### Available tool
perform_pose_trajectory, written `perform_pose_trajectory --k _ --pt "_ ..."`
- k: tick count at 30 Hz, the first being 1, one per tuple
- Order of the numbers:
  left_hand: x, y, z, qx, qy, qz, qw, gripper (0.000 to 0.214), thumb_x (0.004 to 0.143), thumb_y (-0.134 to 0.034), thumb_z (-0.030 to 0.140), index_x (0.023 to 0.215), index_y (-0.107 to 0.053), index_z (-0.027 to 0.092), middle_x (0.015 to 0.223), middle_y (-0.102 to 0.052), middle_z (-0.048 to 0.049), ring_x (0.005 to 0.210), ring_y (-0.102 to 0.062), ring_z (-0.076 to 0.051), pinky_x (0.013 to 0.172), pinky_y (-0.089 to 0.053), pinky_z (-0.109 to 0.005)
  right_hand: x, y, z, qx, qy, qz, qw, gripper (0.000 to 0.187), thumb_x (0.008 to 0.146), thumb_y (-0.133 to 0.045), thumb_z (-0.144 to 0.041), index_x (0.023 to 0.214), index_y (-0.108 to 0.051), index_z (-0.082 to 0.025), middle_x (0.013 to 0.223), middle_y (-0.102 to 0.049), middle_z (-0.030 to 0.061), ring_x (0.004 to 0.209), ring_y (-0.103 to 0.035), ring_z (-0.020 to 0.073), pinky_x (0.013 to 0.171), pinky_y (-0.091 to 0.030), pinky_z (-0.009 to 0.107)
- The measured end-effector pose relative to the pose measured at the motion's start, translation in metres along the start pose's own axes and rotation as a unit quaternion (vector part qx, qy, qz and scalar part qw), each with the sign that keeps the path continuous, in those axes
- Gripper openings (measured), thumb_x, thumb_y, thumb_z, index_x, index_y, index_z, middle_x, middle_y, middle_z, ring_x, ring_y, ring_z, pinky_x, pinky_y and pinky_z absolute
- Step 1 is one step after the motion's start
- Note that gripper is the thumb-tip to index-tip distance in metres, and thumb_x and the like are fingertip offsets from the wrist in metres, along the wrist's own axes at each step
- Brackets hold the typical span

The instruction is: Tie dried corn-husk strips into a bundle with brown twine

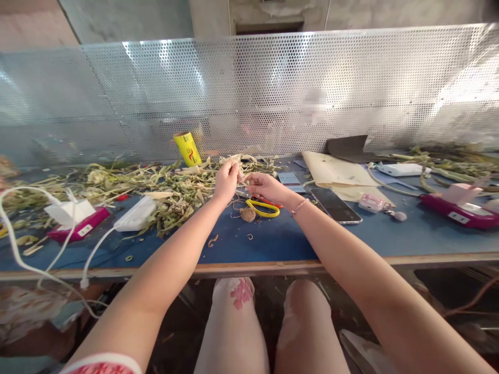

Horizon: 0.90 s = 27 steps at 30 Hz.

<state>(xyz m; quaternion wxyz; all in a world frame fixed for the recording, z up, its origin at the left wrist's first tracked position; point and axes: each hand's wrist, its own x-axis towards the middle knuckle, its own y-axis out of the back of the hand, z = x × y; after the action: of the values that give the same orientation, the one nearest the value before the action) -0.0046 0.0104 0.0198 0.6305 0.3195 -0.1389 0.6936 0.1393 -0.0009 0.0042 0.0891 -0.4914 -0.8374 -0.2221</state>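
Note:
My left hand [226, 179] and my right hand [262, 186] meet above the blue table [273, 241]. Both are closed in a pinch on a small pale strip of plant husk [240, 175] held between them. Just below them lie yellow-handled scissors [264, 208] and a small brown nut-like lump [247, 214]. A heap of green and pale plant stalks [156, 189] spreads to the left of my hands.
A yellow tape roll [187, 148] stands at the back by the perforated metal screen [273, 88]. A phone [336, 204], brown paper [335, 171], white power banks [134, 215], pink devices [460, 210] and white cables [23, 228] lie around. More stalks sit at far right [440, 158].

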Motion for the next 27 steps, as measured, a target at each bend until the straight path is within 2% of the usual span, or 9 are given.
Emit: perform_pose_trajectory --k 8,18,23,27 --pt "0.001 -0.003 -0.006 0.011 0.003 0.003 1.000 0.028 0.082 -0.046 0.027 0.057 -0.038 0.019 0.049 -0.041 0.0049 0.049 -0.043 -0.008 0.055 -0.037 -0.021 -0.003 0.009 0.003 0.023 -0.007 -0.044 0.999 0.024 0.070 -0.061 -0.027 0.089 -0.053 -0.017 0.052 -0.039 -0.0098 0.043 -0.037 0.0044 0.043 -0.028 0.021" --pt "-0.001 -0.006 -0.011 0.007 0.068 0.047 0.997 0.027 0.084 -0.044 0.030 0.059 -0.039 0.018 0.051 -0.041 0.0038 0.045 -0.040 -0.007 0.050 -0.032 -0.022 -0.002 0.013 0.005 0.034 -0.002 -0.073 0.997 0.025 0.070 -0.061 -0.024 0.093 -0.052 -0.018 0.053 -0.040 -0.0103 0.042 -0.037 0.0039 0.040 -0.026 0.019" --pt "0.002 -0.005 -0.011 -0.073 0.080 0.016 0.994 0.026 0.082 -0.047 0.028 0.059 -0.039 0.018 0.050 -0.038 0.0047 0.043 -0.036 -0.006 0.046 -0.029 -0.021 -0.003 0.004 0.002 0.040 -0.019 -0.038 0.998 0.023 0.071 -0.060 -0.026 0.089 -0.049 -0.018 0.052 -0.039 -0.0109 0.040 -0.036 0.0037 0.040 -0.029 0.019" --pt "0.004 -0.005 -0.006 -0.167 0.114 -0.035 0.979 0.016 0.077 -0.043 0.013 0.061 -0.042 0.017 0.052 -0.039 0.0051 0.040 -0.032 -0.005 0.043 -0.025 -0.020 -0.003 -0.003 0.002 0.010 -0.030 0.018 0.999 0.022 0.074 -0.059 -0.033 0.082 -0.045 -0.018 0.055 -0.046 -0.0077 0.043 -0.041 0.0052 0.043 -0.034 0.021"
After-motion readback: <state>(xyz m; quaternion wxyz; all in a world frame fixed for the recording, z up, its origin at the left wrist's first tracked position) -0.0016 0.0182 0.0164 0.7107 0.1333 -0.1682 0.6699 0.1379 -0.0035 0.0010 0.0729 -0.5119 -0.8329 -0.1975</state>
